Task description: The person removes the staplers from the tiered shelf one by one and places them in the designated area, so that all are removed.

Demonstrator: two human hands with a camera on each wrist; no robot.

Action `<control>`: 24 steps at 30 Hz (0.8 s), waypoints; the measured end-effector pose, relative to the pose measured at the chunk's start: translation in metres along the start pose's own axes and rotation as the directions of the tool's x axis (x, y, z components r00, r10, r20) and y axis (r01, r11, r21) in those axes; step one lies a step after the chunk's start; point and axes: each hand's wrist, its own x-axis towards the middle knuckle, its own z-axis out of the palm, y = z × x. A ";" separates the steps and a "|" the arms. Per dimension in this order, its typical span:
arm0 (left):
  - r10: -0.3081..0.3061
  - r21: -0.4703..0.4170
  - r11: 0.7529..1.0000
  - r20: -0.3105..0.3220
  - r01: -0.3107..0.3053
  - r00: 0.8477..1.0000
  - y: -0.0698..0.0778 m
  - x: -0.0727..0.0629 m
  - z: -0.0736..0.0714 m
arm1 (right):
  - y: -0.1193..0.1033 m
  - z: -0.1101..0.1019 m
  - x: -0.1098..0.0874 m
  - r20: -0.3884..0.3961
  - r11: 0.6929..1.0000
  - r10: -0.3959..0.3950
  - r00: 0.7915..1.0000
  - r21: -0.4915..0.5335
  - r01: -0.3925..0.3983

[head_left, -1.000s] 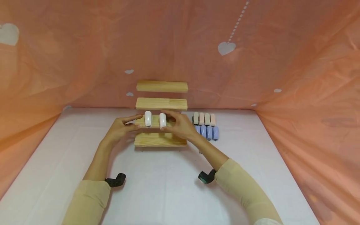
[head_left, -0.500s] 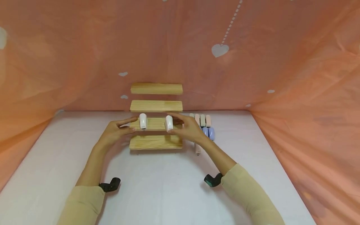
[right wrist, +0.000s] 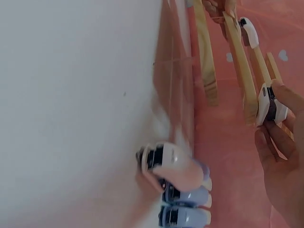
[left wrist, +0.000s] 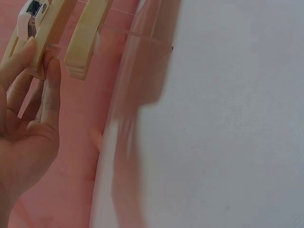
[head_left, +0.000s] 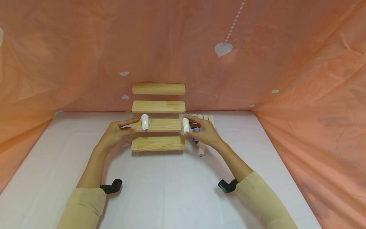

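My left hand (head_left: 114,134) pinches the left end of the third wooden shelf board (head_left: 164,125) from the top; in the left wrist view its thumb and fingers lie around that end (left wrist: 46,38). A white mini stapler (head_left: 145,122) stands on this board just right of those fingers. At the board's right end, my right hand (head_left: 206,131) holds a second white mini stapler (head_left: 185,125) between thumb and fingers. The right wrist view shows that stapler (right wrist: 262,104) beside the board's end; whether its base rests on the wood, I cannot tell.
Two more boards (head_left: 158,107) rise behind and one lower board (head_left: 158,144) sits in front. Right of the shelf, pink, grey-green and blue staplers (head_left: 211,119) lie on the white table, partly hidden by my right hand. One pink stapler (head_left: 201,149) lies nearer.
My right hand has carried the white stapler rightward along the board, from near the middle to the right end. My left hand stays at the board's left end. The head view shifted slightly.
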 end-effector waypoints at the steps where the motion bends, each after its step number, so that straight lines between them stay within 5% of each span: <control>1: 0.000 -0.002 1.000 0.005 0.000 1.000 -0.001 0.000 0.000 | 0.001 -0.002 -0.002 0.001 1.000 0.005 1.000 0.010 -0.005; 12: 0.000 0.042 0.999 0.011 -0.001 1.000 0.003 0.005 0.002 | 0.013 -0.017 -0.030 -0.046 0.997 0.080 0.996 0.011 -0.080; 19: -0.008 0.010 1.000 0.024 0.008 1.000 0.004 0.007 0.004 | -0.022 -0.026 -0.054 -0.050 0.994 0.103 0.993 -0.032 -0.105; 24: 0.009 -0.004 1.000 0.028 -0.008 1.000 0.001 0.007 0.005 | 0.003 -0.031 -0.063 -0.072 0.995 0.100 0.992 -0.008 -0.101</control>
